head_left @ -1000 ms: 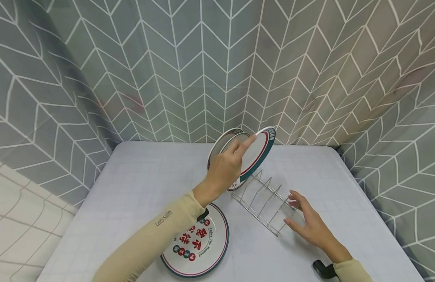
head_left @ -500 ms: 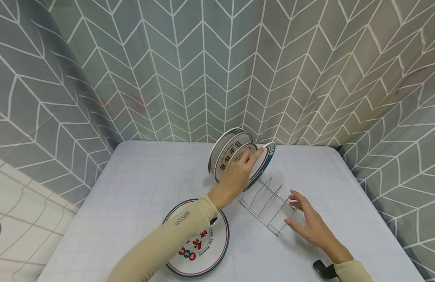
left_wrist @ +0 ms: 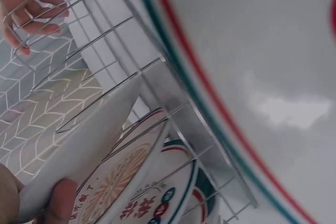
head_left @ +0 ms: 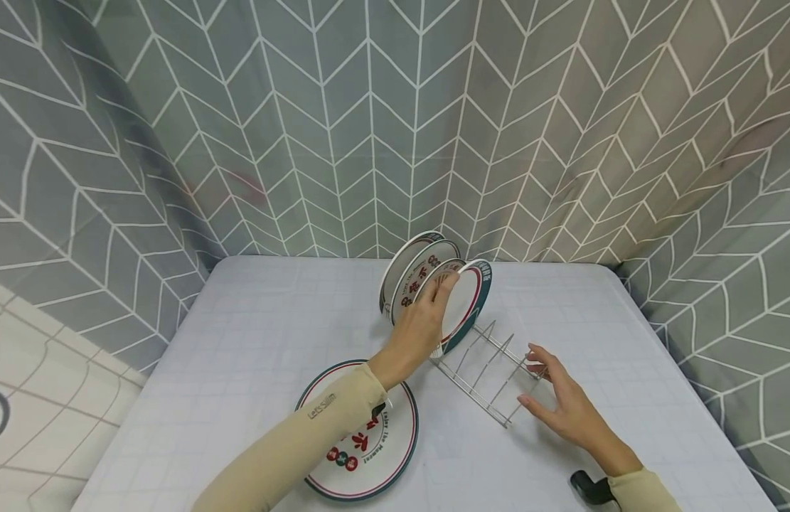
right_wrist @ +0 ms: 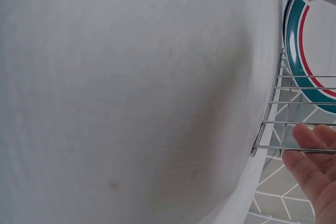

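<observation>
My left hand (head_left: 417, 334) pinches the edge of a white plate (head_left: 461, 306) with a teal rim and red line; the thumb shows on it in the left wrist view. This plate (left_wrist: 89, 145) stands tilted among the wires of a metal dish rack (head_left: 484, 370). Left of it, several printed dishes (head_left: 426, 270) stand on edge at the rack's far end. My right hand (head_left: 564, 405) is at the rack's near right end, fingers loosely bent and spread. In the right wrist view its fingertips (right_wrist: 304, 135) are at the end wires; firm contact cannot be told.
A large printed plate (head_left: 395, 448) lies flat on the white-covered table (head_left: 273, 320), partly under my left forearm. It may have another beneath it. Empty wire slots show in the right part of the rack. A patterned grey curtain (head_left: 395, 128) hangs behind the table.
My left hand has lowered the teal-rimmed plate from above the rack down to its wires, then shifted slightly left. The right hand and the rack have stayed nearly still.
</observation>
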### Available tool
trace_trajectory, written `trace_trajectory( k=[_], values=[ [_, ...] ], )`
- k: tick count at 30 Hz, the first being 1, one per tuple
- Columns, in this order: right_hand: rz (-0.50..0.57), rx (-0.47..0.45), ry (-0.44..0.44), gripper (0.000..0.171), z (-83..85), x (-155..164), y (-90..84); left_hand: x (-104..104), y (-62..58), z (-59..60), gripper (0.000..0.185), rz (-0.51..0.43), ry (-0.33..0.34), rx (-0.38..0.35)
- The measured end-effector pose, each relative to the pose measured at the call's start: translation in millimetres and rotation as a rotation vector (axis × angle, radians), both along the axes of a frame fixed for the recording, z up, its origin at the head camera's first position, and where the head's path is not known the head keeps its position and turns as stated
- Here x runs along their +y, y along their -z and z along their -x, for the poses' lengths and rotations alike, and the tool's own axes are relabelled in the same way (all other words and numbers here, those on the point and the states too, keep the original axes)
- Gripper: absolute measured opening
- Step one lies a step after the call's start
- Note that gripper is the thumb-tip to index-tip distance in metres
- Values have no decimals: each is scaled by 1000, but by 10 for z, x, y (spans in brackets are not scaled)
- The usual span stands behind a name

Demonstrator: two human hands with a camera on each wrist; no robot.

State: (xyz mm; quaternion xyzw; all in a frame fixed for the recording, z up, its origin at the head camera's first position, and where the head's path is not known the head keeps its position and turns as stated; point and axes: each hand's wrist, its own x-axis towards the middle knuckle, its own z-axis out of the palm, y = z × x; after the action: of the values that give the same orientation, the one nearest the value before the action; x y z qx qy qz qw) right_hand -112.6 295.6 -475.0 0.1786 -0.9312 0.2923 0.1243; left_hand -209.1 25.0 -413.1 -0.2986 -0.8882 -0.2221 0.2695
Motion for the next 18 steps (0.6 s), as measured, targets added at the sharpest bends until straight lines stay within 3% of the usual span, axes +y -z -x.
trace_trajectory(
  k=[7, 18],
  values=[
    [15, 3, 0, 87, -9, -1, 6, -56, 83, -35, 74, 4, 13, 36],
    [-1, -11, 17, 89, -10, -2, 20, -72, 62, -59, 76, 40, -36, 49]
  ],
)
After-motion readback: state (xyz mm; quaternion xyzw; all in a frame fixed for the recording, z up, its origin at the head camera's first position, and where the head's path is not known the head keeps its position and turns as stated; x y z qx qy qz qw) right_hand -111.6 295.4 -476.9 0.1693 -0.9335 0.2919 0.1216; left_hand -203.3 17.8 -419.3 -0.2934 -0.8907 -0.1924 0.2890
